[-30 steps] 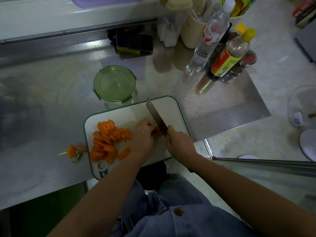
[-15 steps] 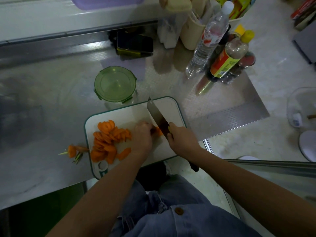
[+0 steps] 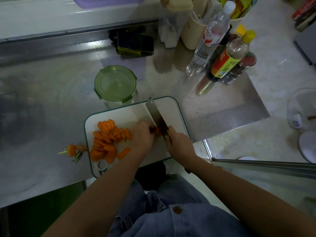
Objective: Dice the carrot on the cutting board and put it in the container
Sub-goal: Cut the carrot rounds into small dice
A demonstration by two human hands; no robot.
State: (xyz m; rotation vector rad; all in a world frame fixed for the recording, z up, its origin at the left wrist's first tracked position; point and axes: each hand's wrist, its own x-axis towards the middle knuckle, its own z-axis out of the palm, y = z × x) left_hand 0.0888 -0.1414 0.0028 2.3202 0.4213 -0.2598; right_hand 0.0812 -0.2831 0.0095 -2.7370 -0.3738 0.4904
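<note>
Holding the cleaver (image 3: 154, 112) by its handle, the right hand (image 3: 179, 142) keeps its grip curled tight, with the blade tip pointing away across the cutting board (image 3: 168, 106). The left hand (image 3: 142, 135) pinches the remaining carrot stub (image 3: 157, 131) with bent fingers, close against the blade's flat (actual contact cannot be made out in the shadow). Further left on the same board lies a pile of carrot slices (image 3: 107, 139), half-rounds rather than dice. Carrot tops (image 3: 72, 150) lie on the table (image 3: 42, 108) just off the board's left edge. The green-lidded container (image 3: 115, 84) stands on the table just beyond the board's far edge, with its lid on.

Likely hazards:
- The stub is short, so the holding fingertips sit just beside the cutting edge. A roll or slip of the piece could bring the blade onto them.
- The board appears to overhang the table's near edge, so heavy pressure on that side might rock it.
- The container can receive nothing until its lid comes off, and the slices still need cross-cutting.

Against the frames half a second and one second earlier, little differs. Both hands keep their places, the blade has shifted only slightly at the stub, and the pile, tops and container lie unchanged.
</note>
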